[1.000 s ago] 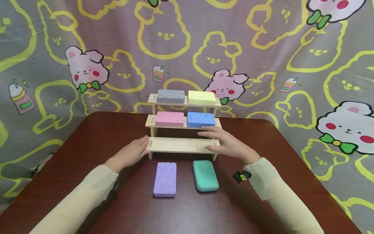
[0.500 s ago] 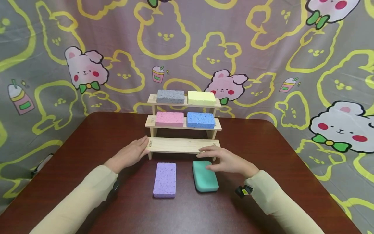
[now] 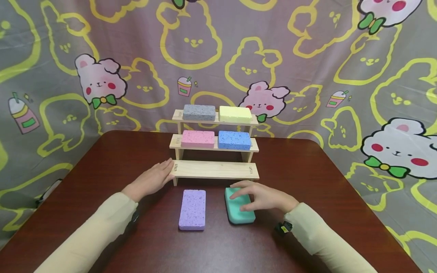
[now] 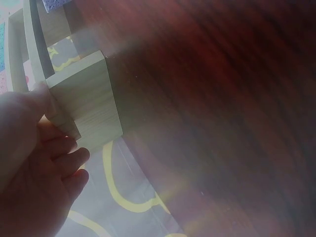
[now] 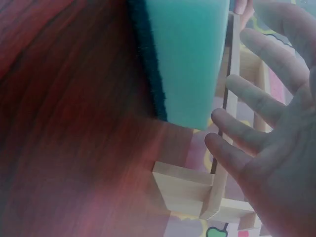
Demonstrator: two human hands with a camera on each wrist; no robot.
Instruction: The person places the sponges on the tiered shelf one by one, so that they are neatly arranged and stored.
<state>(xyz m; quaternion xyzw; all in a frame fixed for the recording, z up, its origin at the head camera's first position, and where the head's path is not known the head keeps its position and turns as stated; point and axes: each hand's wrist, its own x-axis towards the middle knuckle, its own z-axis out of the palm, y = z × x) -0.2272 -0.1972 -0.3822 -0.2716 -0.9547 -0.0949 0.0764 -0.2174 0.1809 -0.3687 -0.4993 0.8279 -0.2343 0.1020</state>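
Note:
My left hand (image 3: 151,179) holds the left end of the bottom board of a three-tier wooden shelf (image 3: 213,170). In the left wrist view, my thumb lies along the board's edge and my bent fingers (image 4: 69,160) are beside its end. My right hand (image 3: 266,196) hovers over a teal sponge (image 3: 235,212), fingers spread and partly hiding it. The right wrist view shows a dark scouring layer under this sponge (image 5: 185,59), with my fingers apart from it. A purple sponge (image 3: 192,210) lies on the table to its left.
On the top tier sit a grey sponge (image 3: 199,112) and a yellow sponge (image 3: 235,114). Below them, the middle tier bears a pink sponge (image 3: 198,139) and a blue sponge (image 3: 234,140). A patterned curtain (image 3: 136,41) hangs behind the dark wooden table (image 3: 218,250).
My right hand has moved down and towards me, from over the shelf's right end to above the teal sponge. The left hand stays at the shelf.

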